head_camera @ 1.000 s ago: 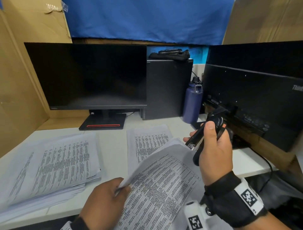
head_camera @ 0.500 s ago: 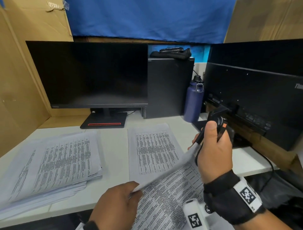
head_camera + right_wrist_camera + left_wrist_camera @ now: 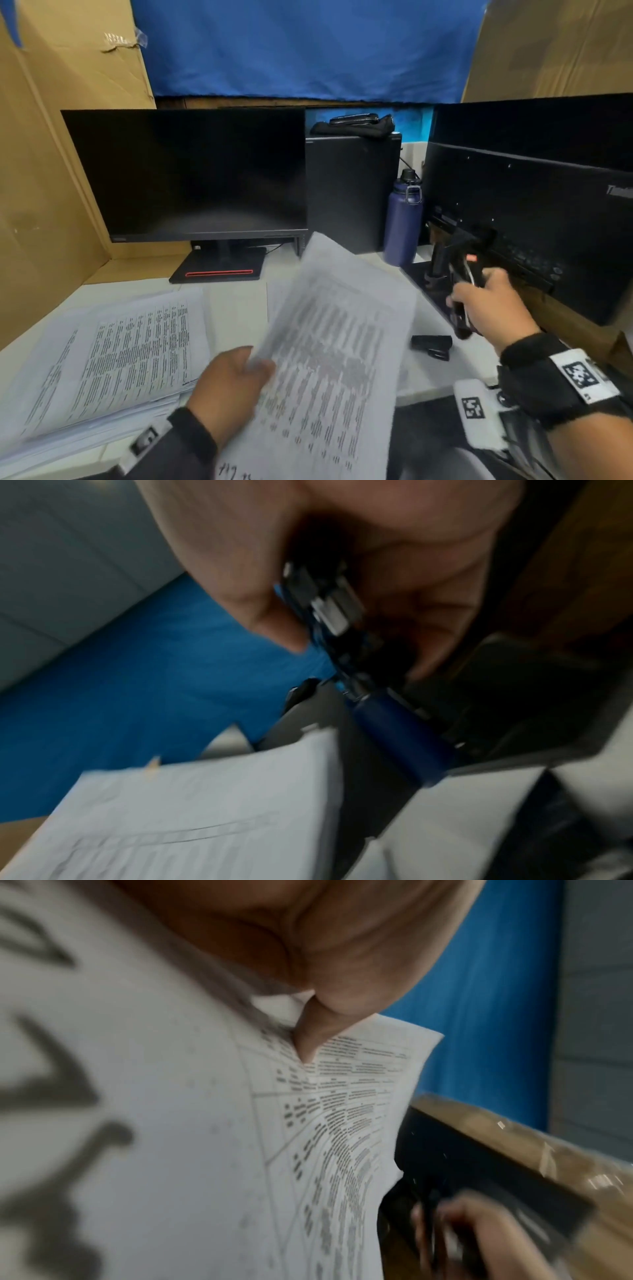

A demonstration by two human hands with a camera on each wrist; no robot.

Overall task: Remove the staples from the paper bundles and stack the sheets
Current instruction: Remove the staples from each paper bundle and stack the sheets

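My left hand [image 3: 251,366] pinches the left edge of a bundle of printed sheets [image 3: 337,346] and holds it raised and tilted over the desk, blurred by motion. In the left wrist view the thumb [image 3: 310,1031] presses on the printed sheets [image 3: 346,1112]. To the right, my right hand [image 3: 471,301] grips a black staple remover [image 3: 460,270], apart from the paper; in the right wrist view the fingers [image 3: 260,607] curl round the staple remover [image 3: 330,610]. A thick stack of printed sheets [image 3: 113,356] lies at the left of the desk.
A small black stapler-like tool [image 3: 431,346] lies on the white desk [image 3: 236,308] right of the raised paper. Two dark monitors [image 3: 185,171], a black computer case [image 3: 352,192] and a blue bottle [image 3: 401,222] stand at the back. Cardboard walls [image 3: 41,171] flank the desk.
The left hand has swung the sheets up and leftward, away from the staple remover. The right hand has drawn the tool to the right, off the paper's corner. The small black tool on the desk is now uncovered.
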